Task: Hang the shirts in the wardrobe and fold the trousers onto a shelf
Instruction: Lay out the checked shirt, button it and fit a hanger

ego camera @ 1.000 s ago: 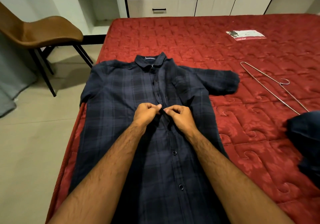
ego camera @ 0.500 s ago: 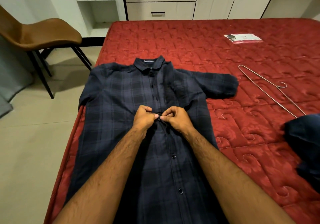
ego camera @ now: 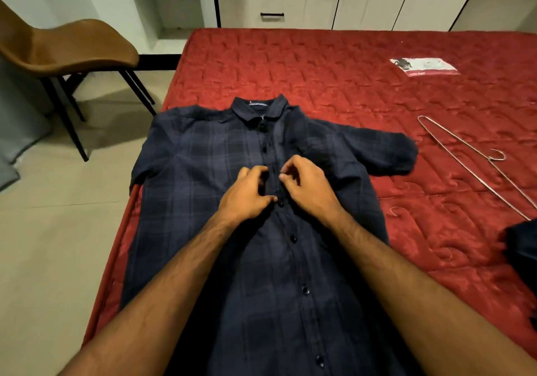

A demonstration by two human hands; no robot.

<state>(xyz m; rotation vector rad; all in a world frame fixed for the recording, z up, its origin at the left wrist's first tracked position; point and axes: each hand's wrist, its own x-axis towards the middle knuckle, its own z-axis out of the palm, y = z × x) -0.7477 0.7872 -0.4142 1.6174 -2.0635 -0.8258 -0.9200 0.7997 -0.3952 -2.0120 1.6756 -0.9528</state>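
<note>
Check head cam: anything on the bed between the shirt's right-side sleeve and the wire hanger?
Nothing. In the head view only bare red quilt separates the shirt sleeve from the wire hanger.

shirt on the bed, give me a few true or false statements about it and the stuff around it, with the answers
1. The dark plaid shirt lies flat on the red bedcover, collar pointing away from the person. True.
2. The wire hanger is already threaded through the shirt. False: it lies bare on the bedcover, to the right of the shirt and apart from it.
3. Both the left hand and the right hand are at the button placket, near mid-chest. True.
4. The brown chair stands on the bed. False: it stands on the floor, left of the bed.
5. The shirt has long sleeves. False: its visible right-side sleeve is short.
</note>
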